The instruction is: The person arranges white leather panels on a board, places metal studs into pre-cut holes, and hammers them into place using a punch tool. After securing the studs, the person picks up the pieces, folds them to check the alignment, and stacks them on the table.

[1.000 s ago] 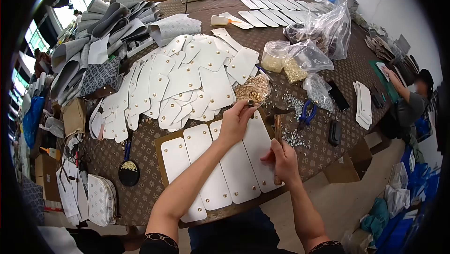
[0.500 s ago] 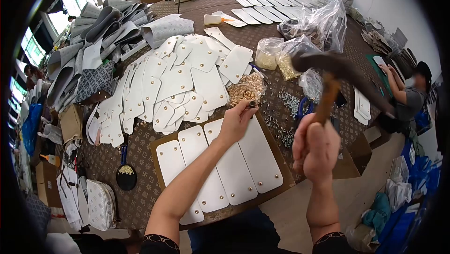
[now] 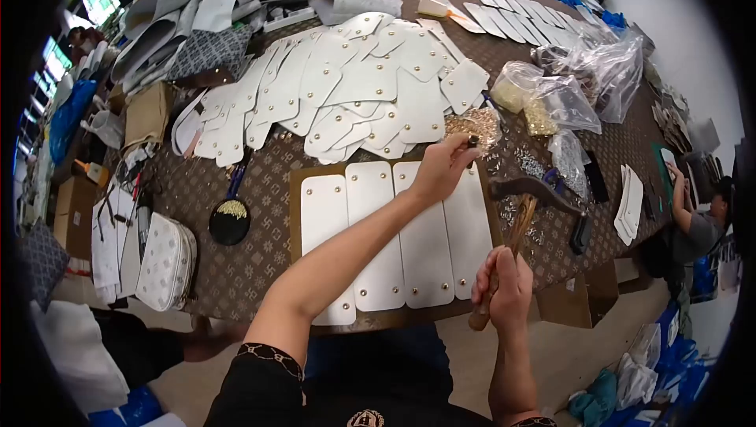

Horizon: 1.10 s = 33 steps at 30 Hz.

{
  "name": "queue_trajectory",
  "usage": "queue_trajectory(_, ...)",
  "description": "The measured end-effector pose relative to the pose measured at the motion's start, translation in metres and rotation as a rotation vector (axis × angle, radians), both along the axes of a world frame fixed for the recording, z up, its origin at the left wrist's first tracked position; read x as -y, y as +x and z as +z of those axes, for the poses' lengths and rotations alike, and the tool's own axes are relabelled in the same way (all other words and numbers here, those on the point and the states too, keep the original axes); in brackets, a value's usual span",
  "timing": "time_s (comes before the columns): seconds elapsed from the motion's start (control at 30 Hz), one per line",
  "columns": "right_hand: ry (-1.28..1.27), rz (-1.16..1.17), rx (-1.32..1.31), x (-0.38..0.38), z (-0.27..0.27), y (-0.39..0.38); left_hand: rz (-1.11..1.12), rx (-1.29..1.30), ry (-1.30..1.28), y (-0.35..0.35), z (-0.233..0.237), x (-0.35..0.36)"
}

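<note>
My left hand [image 3: 444, 168] is closed round a small dark metal tool [image 3: 472, 142], upright at the top right of a brown board [image 3: 296, 214]. Four long white panels [image 3: 374, 254] lie side by side on that board, with round metal studs near their ends. To the right, my right hand [image 3: 504, 289] grips the wooden handle of a hammer [image 3: 521, 226], its dark head raised a little to the right of the tool. A pile of copper-coloured studs [image 3: 476, 126] lies just beyond my left hand.
White studded pieces [image 3: 354, 84] are heaped beyond the board. A black dish [image 3: 230, 222] stands left, near a white patterned case [image 3: 167, 261]. Silvery rivets [image 3: 531, 165] and plastic bags [image 3: 579, 100] lie right. A co-worker [image 3: 701, 218] sits at the right edge.
The hammer has come down from its higher raised position, with my right hand lower. The view has shifted, while my left hand still holds the tool at the board's top right.
</note>
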State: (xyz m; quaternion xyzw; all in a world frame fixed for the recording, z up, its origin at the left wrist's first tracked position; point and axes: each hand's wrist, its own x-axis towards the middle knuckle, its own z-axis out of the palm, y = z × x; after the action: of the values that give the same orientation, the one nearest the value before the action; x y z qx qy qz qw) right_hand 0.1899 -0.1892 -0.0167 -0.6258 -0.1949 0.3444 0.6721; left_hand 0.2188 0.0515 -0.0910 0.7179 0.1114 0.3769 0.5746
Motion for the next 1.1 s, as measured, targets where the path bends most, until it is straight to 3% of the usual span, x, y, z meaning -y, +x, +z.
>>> queue_trajectory(0.07, 0.087, 0.091, -0.022, 0.007, -0.009, -0.027, -0.008, -0.112, -0.068, -0.032, 0.025, -0.006)
queue_trajectory(0.2, 0.070, 0.299, -0.090, 0.008, -0.023, -0.070, 0.010, 0.064, -0.233, -0.127, 0.034, -0.008)
queue_trajectory(0.27, 0.084, 0.331, -0.077, 0.002, -0.027, -0.085, 0.127, 0.032, -0.205, -0.195, 0.029, 0.002)
queue_trajectory(0.33, -0.107, 0.585, 0.090, -0.005, -0.034, -0.090, 0.261, 0.040, -0.283, -0.258, 0.031, 0.031)
queue_trajectory(0.4, -0.108, 0.599, 0.057, -0.014, -0.036, -0.099, 0.321, -0.014, -0.278, -0.309, 0.024, 0.060)
queue_trajectory(0.47, -0.290, 0.703, 0.200, -0.022, -0.036, -0.102, 0.376, -0.128, -0.357, -0.343, 0.016, 0.088)
queue_trajectory(0.8, -0.082, 0.556, 0.115, -0.019, -0.057, -0.113, 0.402, -0.144, -0.293, -0.351, 0.004, 0.110)
queue_trajectory(1.0, -0.080, 0.491, 0.199, -0.019, -0.057, -0.116, 0.398, -0.218, -0.159, -0.351, 0.005, 0.105)
queue_trajectory(1.1, -0.282, 0.625, 0.354, -0.019, -0.018, -0.110, 0.402, -0.212, -0.073, -0.349, 0.008, 0.104)
